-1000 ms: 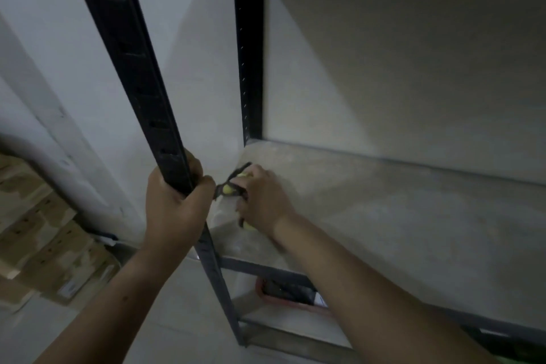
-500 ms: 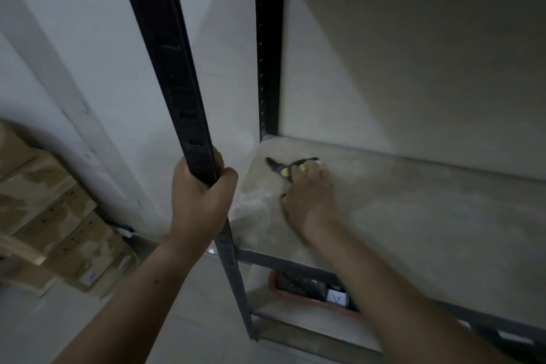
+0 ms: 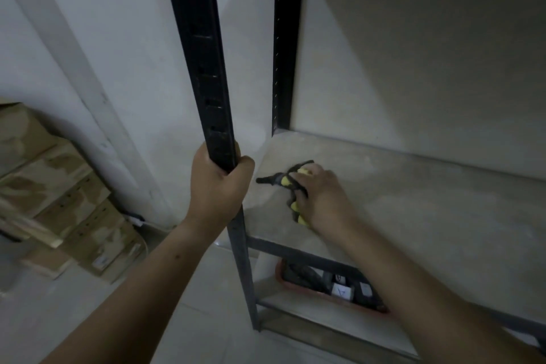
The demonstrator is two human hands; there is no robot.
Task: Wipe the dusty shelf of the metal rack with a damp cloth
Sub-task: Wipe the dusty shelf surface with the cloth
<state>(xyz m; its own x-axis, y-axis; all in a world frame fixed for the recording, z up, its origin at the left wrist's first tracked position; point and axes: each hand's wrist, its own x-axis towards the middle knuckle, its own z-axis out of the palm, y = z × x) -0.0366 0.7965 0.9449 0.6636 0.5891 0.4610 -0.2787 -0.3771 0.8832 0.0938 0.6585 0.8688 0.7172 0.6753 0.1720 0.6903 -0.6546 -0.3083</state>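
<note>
The dusty pale shelf (image 3: 428,216) of the metal rack runs across the right half of the view. A bunched black-and-yellow cloth (image 3: 291,183) lies on its left part, with one black corner pointing left. My right hand (image 3: 323,199) lies on top of the cloth, fingers curved over it, and holds it down against the shelf; much of the cloth is hidden under the hand. The rack's dark front upright post (image 3: 204,68) is gripped by my left hand (image 3: 218,186), just left of the shelf's front corner.
A second dark post (image 3: 285,47) stands at the shelf's back left corner against the wall. Below, a lower shelf holds a red tray (image 3: 298,285) of dark items. Stacked cardboard boxes (image 3: 59,201) sit on the floor at the left.
My right hand has slid the cloth from the shelf's front left corner farther in and to the right. My left hand keeps its grip on the post.
</note>
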